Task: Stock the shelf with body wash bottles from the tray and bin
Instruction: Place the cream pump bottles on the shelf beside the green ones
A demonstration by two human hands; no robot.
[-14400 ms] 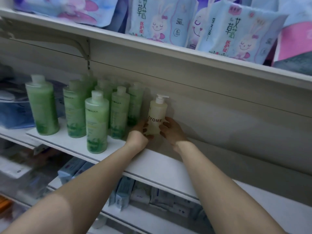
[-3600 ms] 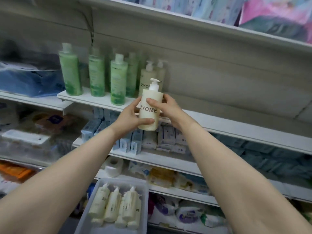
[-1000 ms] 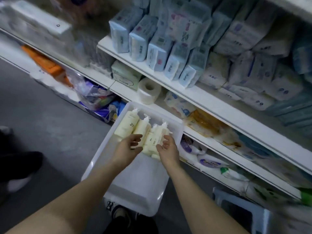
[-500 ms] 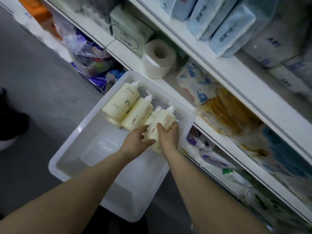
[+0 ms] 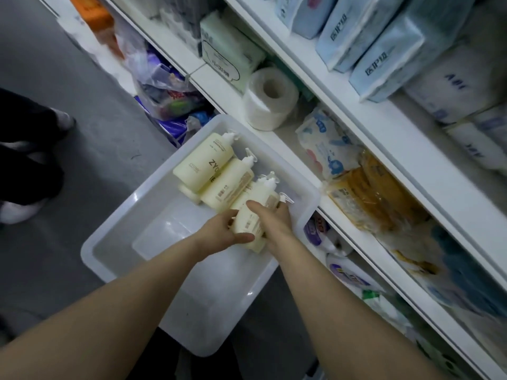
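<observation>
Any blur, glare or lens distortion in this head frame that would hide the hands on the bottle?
Head view: dim, bluish light; the shelf edges bow from the wide-angle lens; packs at the lower right and far left smear with motion blur; small glare spots on the bin rim. The centre is sharp: left hand and right hand grip the bottle clearly.

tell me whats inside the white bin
The white bin holds cream pump bottles lying at its far end. Both hands cover one; another peeks from under the pile, so the count is unclear.
</observation>
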